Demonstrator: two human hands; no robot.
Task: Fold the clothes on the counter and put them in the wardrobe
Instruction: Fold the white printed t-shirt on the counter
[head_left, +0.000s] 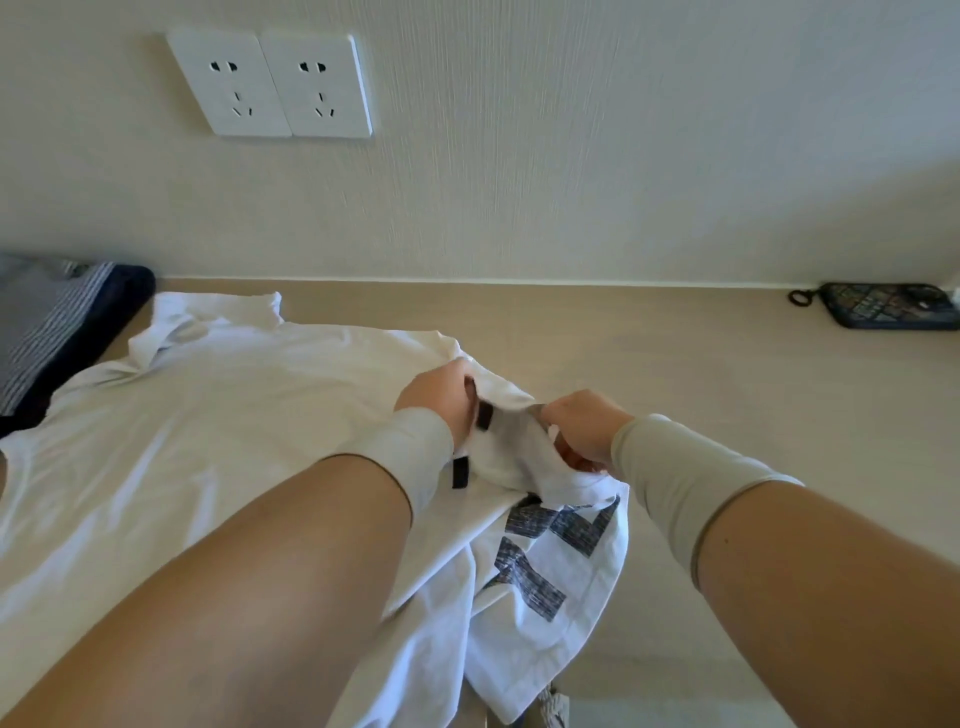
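from the head view, both forearms reach forward over the beige counter (675, 364), each wrist wrapped in a pale beige band, and the left hand (436, 397) curls its fingers into a bunched edge of the white cotton t-shirt with a dark blue-grey print (208, 441). the right hand (582, 428) sits just beside it, fingers curled and pinching the same bunch of cloth. the shirt lies spread across the counter's left side, its printed part hanging over the near edge, with a striped grey and navy folded garment (57, 327) at far left.
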